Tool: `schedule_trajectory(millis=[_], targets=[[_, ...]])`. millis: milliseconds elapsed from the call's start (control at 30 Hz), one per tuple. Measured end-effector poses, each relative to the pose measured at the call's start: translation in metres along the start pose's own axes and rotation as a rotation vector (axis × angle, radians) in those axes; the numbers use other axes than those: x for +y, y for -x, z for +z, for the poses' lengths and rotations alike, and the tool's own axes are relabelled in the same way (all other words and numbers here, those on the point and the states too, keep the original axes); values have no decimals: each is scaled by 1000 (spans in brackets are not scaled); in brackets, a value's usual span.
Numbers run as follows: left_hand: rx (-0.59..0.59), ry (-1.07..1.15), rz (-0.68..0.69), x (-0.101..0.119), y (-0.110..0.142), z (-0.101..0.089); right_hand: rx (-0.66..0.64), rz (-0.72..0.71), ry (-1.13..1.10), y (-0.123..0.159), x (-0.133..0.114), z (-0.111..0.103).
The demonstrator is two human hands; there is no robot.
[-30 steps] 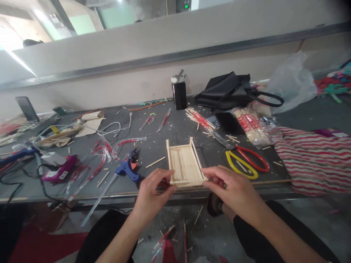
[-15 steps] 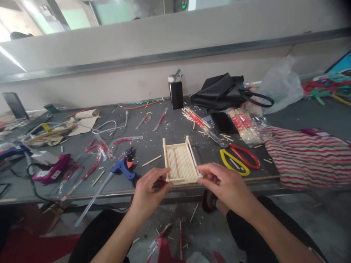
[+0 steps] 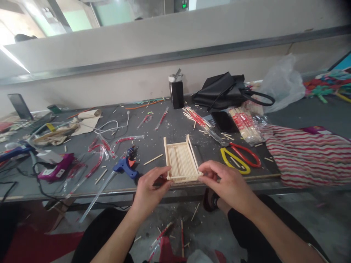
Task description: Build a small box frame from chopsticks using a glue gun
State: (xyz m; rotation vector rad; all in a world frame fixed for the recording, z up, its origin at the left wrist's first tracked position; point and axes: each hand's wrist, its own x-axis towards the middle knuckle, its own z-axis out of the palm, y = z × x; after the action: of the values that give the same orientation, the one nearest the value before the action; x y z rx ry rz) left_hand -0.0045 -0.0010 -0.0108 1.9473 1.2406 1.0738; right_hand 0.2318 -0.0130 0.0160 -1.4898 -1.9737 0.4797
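Note:
A small tray-shaped frame of thin wooden sticks (image 3: 181, 160) lies at the near edge of the grey work table (image 3: 153, 135). My left hand (image 3: 150, 190) pinches its near left corner with thumb and fingers closed. My right hand (image 3: 228, 182) pinches the near right corner the same way. Both hands sit just in front of the table edge. A blue hot glue gun (image 3: 124, 166) lies left of my left hand. Pliers with red and yellow handles (image 3: 239, 157) lie right of the frame.
A black bottle (image 3: 176, 91), a black bag (image 3: 227, 91), a dark phone (image 3: 224, 121) and packs of chopsticks (image 3: 243, 126) stand behind. Red wrappers, cables and a magenta device (image 3: 55, 168) clutter the left. Striped cloth (image 3: 307, 155) covers the right. Sticks litter the floor.
Both hands have stayed pinched on the stick frame's near corners. The view has shifted slightly; the frame and hands sit about where they were.

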Motion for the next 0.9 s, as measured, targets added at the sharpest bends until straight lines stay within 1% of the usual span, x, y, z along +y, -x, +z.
schedule_trajectory(millis=[200,367,600,900], targets=[[-22,57,-10,-1,1,0,1,-24,-14,0,1,0],[-7,48,-29,0,1,0,-10,-22,-24,0,1,-1],[7,64,-15,3,0,1,-1,-32,-31,0,1,-1],[-6,100,-22,5,1,1,-7,-37,-35,0,2,0]])
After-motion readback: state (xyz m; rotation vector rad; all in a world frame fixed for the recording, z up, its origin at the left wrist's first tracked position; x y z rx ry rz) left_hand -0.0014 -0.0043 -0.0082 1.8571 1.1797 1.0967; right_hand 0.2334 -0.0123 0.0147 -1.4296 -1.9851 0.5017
